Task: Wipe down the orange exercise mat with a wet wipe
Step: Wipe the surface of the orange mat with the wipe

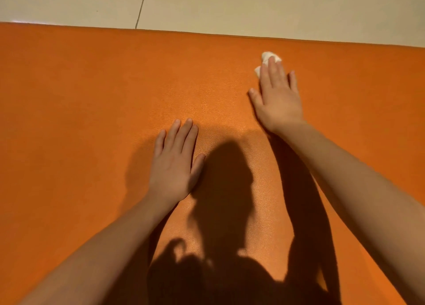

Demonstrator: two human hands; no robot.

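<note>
The right hand [277,98] presses the wet wipe [268,60] flat-fingered near the mat's [92,86] far edge; left hand [176,157] rests flat, nearer.

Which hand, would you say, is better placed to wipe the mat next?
The right hand: its straight fingers press the crumpled white wet wipe onto the orange textured exercise mat. The left hand lies flat, empty.
</note>
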